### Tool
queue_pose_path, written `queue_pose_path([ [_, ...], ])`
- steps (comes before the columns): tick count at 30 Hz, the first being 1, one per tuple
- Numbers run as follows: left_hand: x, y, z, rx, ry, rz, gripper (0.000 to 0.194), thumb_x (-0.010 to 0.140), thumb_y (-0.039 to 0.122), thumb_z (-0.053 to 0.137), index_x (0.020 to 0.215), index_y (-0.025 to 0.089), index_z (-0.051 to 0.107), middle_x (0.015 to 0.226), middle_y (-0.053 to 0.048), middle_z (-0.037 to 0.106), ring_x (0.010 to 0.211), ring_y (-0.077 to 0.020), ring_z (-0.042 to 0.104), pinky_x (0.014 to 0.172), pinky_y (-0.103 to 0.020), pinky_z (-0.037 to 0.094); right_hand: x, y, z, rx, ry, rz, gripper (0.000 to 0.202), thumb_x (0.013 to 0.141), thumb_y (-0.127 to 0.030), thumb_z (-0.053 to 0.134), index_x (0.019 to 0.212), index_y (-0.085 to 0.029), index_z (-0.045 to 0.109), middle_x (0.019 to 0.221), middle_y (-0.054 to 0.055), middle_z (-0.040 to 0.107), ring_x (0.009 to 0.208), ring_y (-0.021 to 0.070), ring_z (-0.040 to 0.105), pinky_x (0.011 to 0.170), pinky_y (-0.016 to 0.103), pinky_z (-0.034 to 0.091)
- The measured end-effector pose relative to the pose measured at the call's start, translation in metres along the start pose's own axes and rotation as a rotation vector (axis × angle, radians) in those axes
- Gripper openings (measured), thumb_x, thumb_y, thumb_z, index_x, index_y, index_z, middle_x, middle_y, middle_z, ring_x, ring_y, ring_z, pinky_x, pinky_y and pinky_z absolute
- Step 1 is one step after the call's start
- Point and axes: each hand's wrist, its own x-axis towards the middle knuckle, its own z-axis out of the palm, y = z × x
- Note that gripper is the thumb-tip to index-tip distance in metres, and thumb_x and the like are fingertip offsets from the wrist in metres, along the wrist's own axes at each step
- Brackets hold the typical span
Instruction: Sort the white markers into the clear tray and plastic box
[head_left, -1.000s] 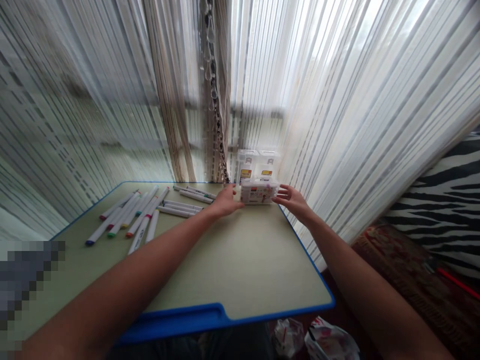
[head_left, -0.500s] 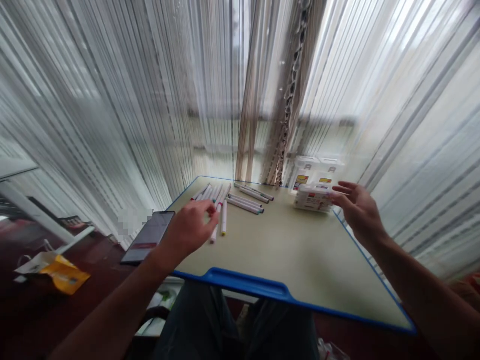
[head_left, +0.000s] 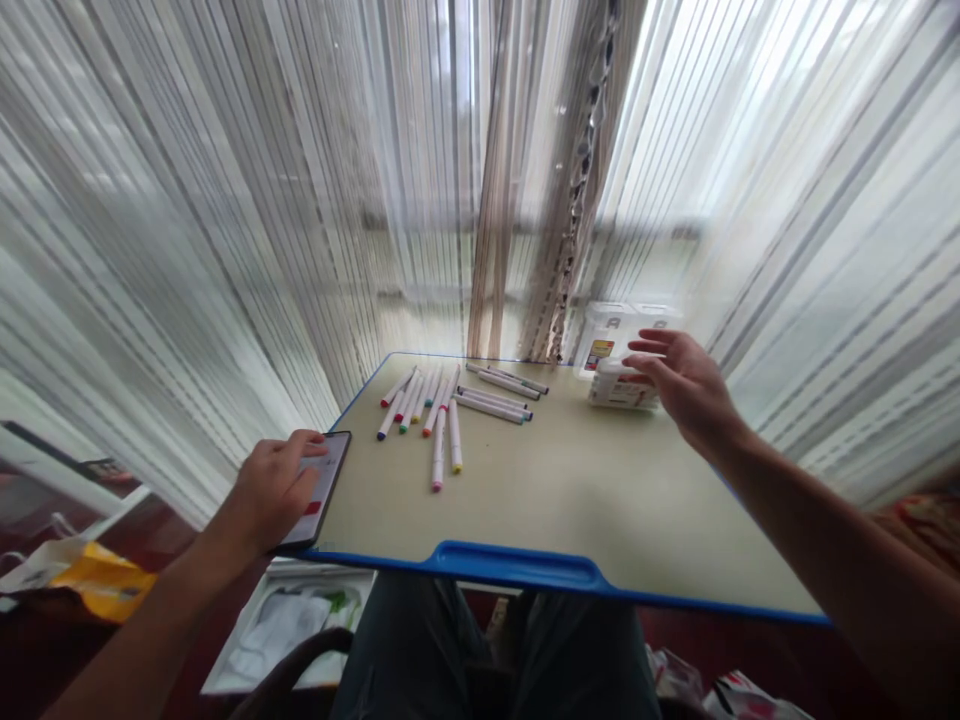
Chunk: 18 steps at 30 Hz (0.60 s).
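My left hand (head_left: 276,488) lies over a phone or tablet (head_left: 330,478) at the table's left edge, its fingers loosely spread above the screen. Whether they touch the glass I cannot tell. Over at the back right, my right hand (head_left: 684,385) is held with fingers apart, in front of an opened clear plastic case (head_left: 606,340) with labels on it. The hand covers part of the case, and any contact is unclear. Between my hands lie several white markers with coloured caps, among them a pink-tipped marker (head_left: 439,455) and a yellow-tipped marker (head_left: 455,440).
A pale table (head_left: 577,480) with a blue rim and a front pen trough (head_left: 517,566) stands over my knees. Sheer string curtains (head_left: 420,180) hang right behind it. On the floor are an open white box (head_left: 247,650) and a yellow bag (head_left: 105,580).
My left hand has moved left, away from the markers and onto the phone or tablet. My right hand has shifted slightly left and up in front of the case.
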Motion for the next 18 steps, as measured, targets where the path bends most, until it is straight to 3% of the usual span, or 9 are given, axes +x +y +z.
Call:
queue_pose_path([
  [4,0.005,0.016,0.000,-0.025,0.210,0.052,0.029,0.087,0.034,0.042,0.109,0.025,0.058,0.112,-0.007,0.073,0.113,-0.0337,0.060,0.106,-0.052,0.045,0.024,0.002,-0.007,-0.154,0.034,-0.094,0.045,0.079,-0.043,0.073,0.116,-0.020,0.062,0.114,0.010,0.071,0.093,0.0249,0.073,0.075,0.041,0.063],
  [7,0.018,0.051,0.002,-0.128,0.279,0.089,0.027,0.091,0.038,0.042,0.108,0.027,0.060,0.108,-0.003,0.071,0.106,-0.0280,0.063,0.102,-0.046,0.049,0.058,0.002,-0.012,-0.581,0.017,-0.151,0.042,0.091,-0.039,0.056,0.124,-0.012,0.061,0.125,0.017,0.069,0.106,0.0257,0.071,0.090,0.042,0.060],
  [8,0.023,0.066,0.003,-0.162,0.276,0.108,0.028,0.090,0.037,0.044,0.109,0.026,0.061,0.107,-0.004,0.072,0.103,-0.0273,0.064,0.100,-0.045,0.050,0.070,0.002,-0.012,-0.784,-0.035,-0.141,0.044,0.095,-0.037,0.051,0.129,-0.011,0.058,0.131,0.019,0.067,0.111,0.0250,0.069,0.095,0.041,0.057],
  [12,0.045,0.133,0.018,-0.346,0.167,0.232,0.031,0.089,0.035,0.048,0.112,0.018,0.062,0.110,-0.010,0.073,0.101,-0.0277,0.065,0.096,-0.044,0.050,0.115,0.002,-0.002,-0.986,-0.169,-0.136,0.052,0.088,-0.032,0.066,0.135,-0.012,0.060,0.137,0.019,0.064,0.131,0.0319,0.058,0.112,0.046,0.044],
  [15,0.061,0.175,0.036,-0.466,0.118,0.276,0.030,0.088,0.032,0.050,0.112,0.018,0.062,0.108,-0.010,0.073,0.099,-0.0269,0.067,0.093,-0.042,0.051,0.142,0.004,0.009,-1.116,-0.295,-0.105,0.065,0.079,-0.033,0.078,0.139,-0.018,0.059,0.140,0.018,0.063,0.134,0.0388,0.052,0.111,0.054,0.042],
  [18,0.076,0.207,0.054,-0.571,0.036,0.268,0.027,0.089,0.028,0.051,0.110,0.017,0.063,0.104,-0.010,0.074,0.097,-0.0255,0.068,0.086,-0.038,0.052,0.162,0.007,0.015,-1.212,-0.432,-0.080,0.075,0.072,-0.033,0.085,0.141,-0.022,0.057,0.140,0.016,0.062,0.134,0.0392,0.051,0.109,0.054,0.042],
])
